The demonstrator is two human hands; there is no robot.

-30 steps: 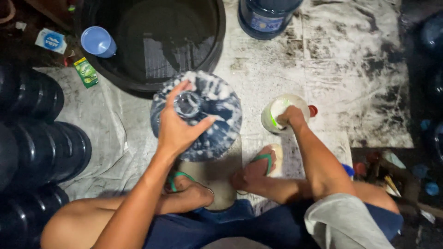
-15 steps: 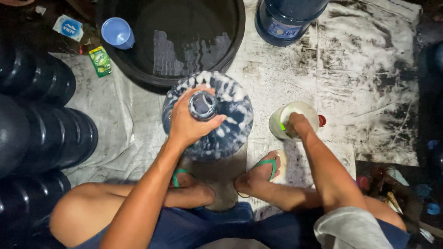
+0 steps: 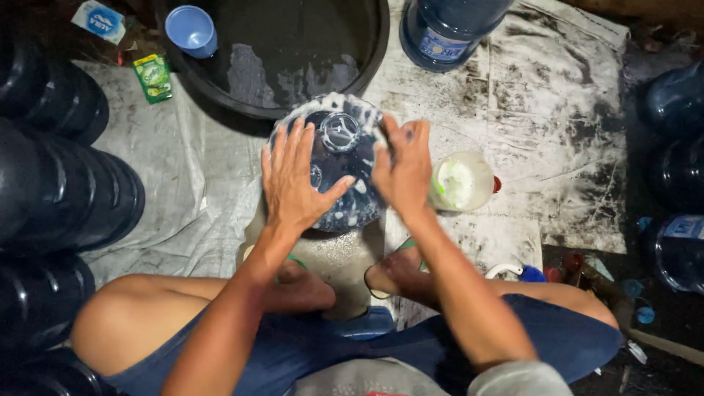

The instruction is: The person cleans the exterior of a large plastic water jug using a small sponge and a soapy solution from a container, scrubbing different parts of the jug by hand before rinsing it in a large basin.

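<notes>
Fingers of both hands hide much of the soapy water jug (image 3: 339, 147).

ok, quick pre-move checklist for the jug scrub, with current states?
1. Left hand flat on the soapy water jug: ok.
2. Right hand on the jug's right shoulder: ok; whether it holds a sponge, cannot tell.
3. Jug upright, neck facing up, uncapped: ok.
4. Jug steadied between the feet: it stands just ahead of both feet; contact, cannot tell.
5. Soap container beside the right hand, upright: ok.
6. Black basin just beyond the jug with foamy water in it: ok; blue cup at its rim.
</notes>
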